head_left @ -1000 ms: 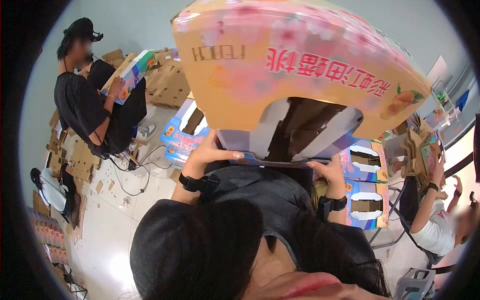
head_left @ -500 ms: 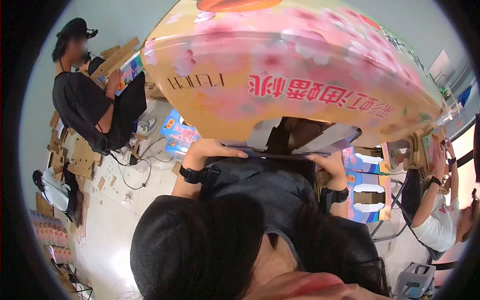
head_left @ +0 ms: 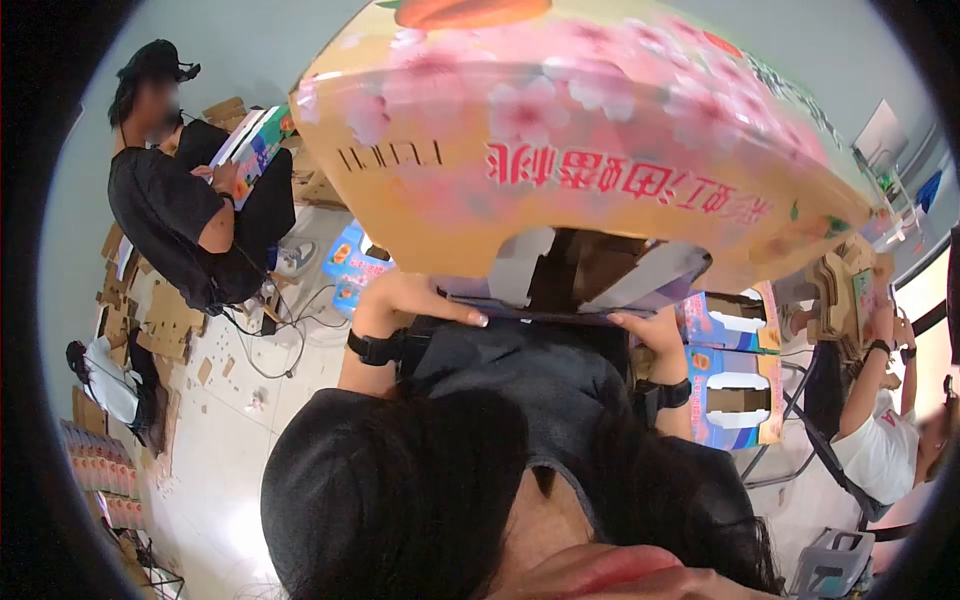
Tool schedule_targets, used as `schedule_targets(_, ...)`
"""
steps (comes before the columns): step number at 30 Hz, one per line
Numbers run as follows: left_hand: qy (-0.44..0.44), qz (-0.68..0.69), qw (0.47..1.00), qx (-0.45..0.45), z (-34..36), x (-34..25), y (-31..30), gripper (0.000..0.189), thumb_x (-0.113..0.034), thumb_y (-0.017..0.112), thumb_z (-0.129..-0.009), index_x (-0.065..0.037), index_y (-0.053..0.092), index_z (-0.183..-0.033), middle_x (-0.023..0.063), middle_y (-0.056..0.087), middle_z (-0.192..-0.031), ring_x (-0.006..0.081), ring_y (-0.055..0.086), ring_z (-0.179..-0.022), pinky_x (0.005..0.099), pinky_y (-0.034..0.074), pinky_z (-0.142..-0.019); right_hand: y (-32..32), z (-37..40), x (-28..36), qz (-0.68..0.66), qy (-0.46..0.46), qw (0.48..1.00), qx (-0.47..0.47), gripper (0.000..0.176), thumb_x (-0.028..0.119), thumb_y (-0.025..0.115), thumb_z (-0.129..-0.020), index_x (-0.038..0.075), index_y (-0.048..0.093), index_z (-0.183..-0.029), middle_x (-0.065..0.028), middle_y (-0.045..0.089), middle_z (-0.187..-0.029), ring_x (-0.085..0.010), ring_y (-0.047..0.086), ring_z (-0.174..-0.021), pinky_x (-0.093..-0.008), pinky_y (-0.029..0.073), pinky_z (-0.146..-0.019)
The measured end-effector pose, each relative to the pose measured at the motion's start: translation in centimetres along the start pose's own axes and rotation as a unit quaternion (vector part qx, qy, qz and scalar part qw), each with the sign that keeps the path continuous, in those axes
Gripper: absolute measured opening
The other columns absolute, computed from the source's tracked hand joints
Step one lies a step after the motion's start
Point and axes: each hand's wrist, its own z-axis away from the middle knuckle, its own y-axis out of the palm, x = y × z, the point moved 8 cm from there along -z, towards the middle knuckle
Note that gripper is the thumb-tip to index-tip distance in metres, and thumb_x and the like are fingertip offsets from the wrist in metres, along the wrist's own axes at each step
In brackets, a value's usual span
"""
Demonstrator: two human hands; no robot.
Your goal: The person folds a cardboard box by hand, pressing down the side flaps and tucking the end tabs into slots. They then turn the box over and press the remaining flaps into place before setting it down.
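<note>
A large printed carton (head_left: 590,150), orange and pink with blossoms and red characters, fills the upper middle of the view, held up close to the camera. My left hand (head_left: 415,298) grips its lower edge on the left, thumb stretched along the purple underside. At the right of that same edge my right hand (head_left: 648,328) holds it from below. Both wrists wear black bands. The carton's open cut-out handle and brown inside show between my hands. My dark hair and dark top take up the lower part of the view.
A person in black (head_left: 180,200) stands at upper left holding another printed box (head_left: 250,150). Flat cardboard pieces (head_left: 160,310) and cables litter the floor there. Blue printed cartons (head_left: 735,380) stand at right, beside a seated person in white (head_left: 885,440).
The carton has tipped and swung nearer the camera, showing more of its blossom face. My hands stayed on its lower edge. The person at upper left shifted their own box.
</note>
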Motion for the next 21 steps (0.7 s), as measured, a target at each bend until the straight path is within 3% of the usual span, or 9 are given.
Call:
schedule_targets(2, 0.028, -0.038, 0.999, 0.014, 0.3, -2.5, -0.2, 0.072, -0.020, 0.096, -0.062, 0.000, 0.062, -0.122, 0.0070, 0.065, -0.120, 0.0203, 0.056, -0.113, 0.0360, 0.045, -0.097, -0.2, 0.2, 0.0, -0.022, -0.010, 1.000, -0.007, 0.068, 0.006, 0.091, -0.064, -0.002, 0.059, -0.123, -0.0085, 0.065, -0.116, -0.0183, 0.062, -0.105, -0.0353, 0.051, -0.093)
schedule_targets(4, 0.053, 0.135, 0.988, 0.045, 1.5, 0.7, -2.2, 0.075, -0.033, 0.095, -0.062, -0.001, 0.062, -0.121, 0.0066, 0.064, -0.120, 0.0199, 0.056, -0.112, 0.0368, 0.045, -0.096, -0.3, 0.6, 0.4, 0.026, 0.009, 0.999, -0.019, 0.069, 0.006, 0.091, -0.064, -0.001, 0.058, -0.124, -0.0086, 0.065, -0.116, -0.0187, 0.062, -0.106, -0.0356, 0.051, -0.093)
schedule_targets(7, 0.215, 0.252, 0.943, 0.024, 2.7, 0.2, -3.6, 0.083, -0.051, 0.091, -0.062, -0.001, 0.062, -0.121, 0.0062, 0.063, -0.119, 0.0197, 0.057, -0.111, 0.0375, 0.045, -0.094, 0.1, 1.0, 0.7, 0.060, 0.051, 0.997, -0.018, 0.068, 0.007, 0.091, -0.065, 0.000, 0.058, -0.124, -0.0093, 0.065, -0.116, -0.0195, 0.062, -0.107, -0.0356, 0.051, -0.093)
schedule_targets(10, 0.320, 0.212, 0.923, 0.021, 2.7, 0.1, -3.5, 0.088, -0.062, 0.087, -0.064, -0.001, 0.061, -0.121, 0.0063, 0.062, -0.118, 0.0199, 0.057, -0.110, 0.0375, 0.045, -0.093, -0.2, 1.0, -0.3, 0.087, 0.067, 0.994, -0.003, 0.068, 0.008, 0.091, -0.066, 0.001, 0.058, -0.125, -0.0095, 0.065, -0.116, -0.0205, 0.062, -0.106, -0.0358, 0.051, -0.093)
schedule_targets(13, 0.241, 0.198, 0.947, -0.079, 2.3, 1.1, -3.1, 0.084, -0.060, 0.085, -0.068, 0.000, 0.061, -0.121, 0.0066, 0.062, -0.118, 0.0197, 0.057, -0.110, 0.0368, 0.045, -0.092, -0.1, 1.0, 0.1, 0.101, 0.049, 0.994, 0.007, 0.063, 0.009, 0.090, -0.067, 0.001, 0.060, -0.122, -0.0075, 0.067, -0.110, -0.0181, 0.063, -0.097, -0.0327, 0.051, -0.081)
schedule_targets(15, 0.190, 0.221, 0.945, -0.146, 2.4, -0.1, -2.1, 0.080, -0.057, 0.084, -0.071, 0.000, 0.061, -0.121, 0.0069, 0.062, -0.119, 0.0197, 0.058, -0.110, 0.0363, 0.046, -0.092, 0.7, 1.6, 2.2, 0.075, -0.024, 0.997, 0.006, 0.053, 0.009, 0.088, -0.069, 0.001, 0.064, -0.116, -0.0037, 0.069, -0.097, -0.0123, 0.064, -0.080, -0.0259, 0.051, -0.058)
schedule_targets(16, 0.184, 0.238, 0.940, -0.159, 2.5, -2.1, -1.5, 0.079, -0.057, 0.084, -0.072, 0.000, 0.061, -0.121, 0.0071, 0.062, -0.120, 0.0197, 0.058, -0.110, 0.0360, 0.046, -0.091, 1.3, 2.1, 3.5, 0.035, -0.016, 0.999, 0.008, 0.053, 0.007, 0.087, -0.070, 0.001, 0.064, -0.118, -0.0059, 0.068, -0.104, -0.0167, 0.063, -0.092, -0.0316, 0.053, -0.074)
schedule_targets(19, 0.152, 0.245, 0.949, -0.130, 2.1, -2.6, -1.6, 0.075, -0.057, 0.082, -0.074, 0.000, 0.063, -0.119, 0.0079, 0.063, -0.121, 0.0194, 0.059, -0.110, 0.0353, 0.047, -0.090, -1.6, 3.2, 2.9, 0.033, -0.074, 0.997, 0.008, 0.083, 0.010, 0.093, -0.065, 0.000, 0.049, -0.135, -0.0103, 0.056, -0.131, -0.0243, 0.055, -0.120, -0.0392, 0.044, -0.103)
schedule_targets(21, 0.128, 0.223, 0.959, -0.122, 2.3, -1.9, -1.5, 0.072, -0.057, 0.081, -0.075, -0.001, 0.065, -0.116, 0.0086, 0.065, -0.121, 0.0204, 0.060, -0.109, 0.0364, 0.048, -0.091, -5.3, 4.4, 3.4, 0.043, -0.136, 0.990, 0.000, 0.086, 0.026, 0.091, -0.070, 0.002, 0.045, -0.139, -0.0102, 0.052, -0.135, -0.0259, 0.052, -0.122, -0.0416, 0.043, -0.104)
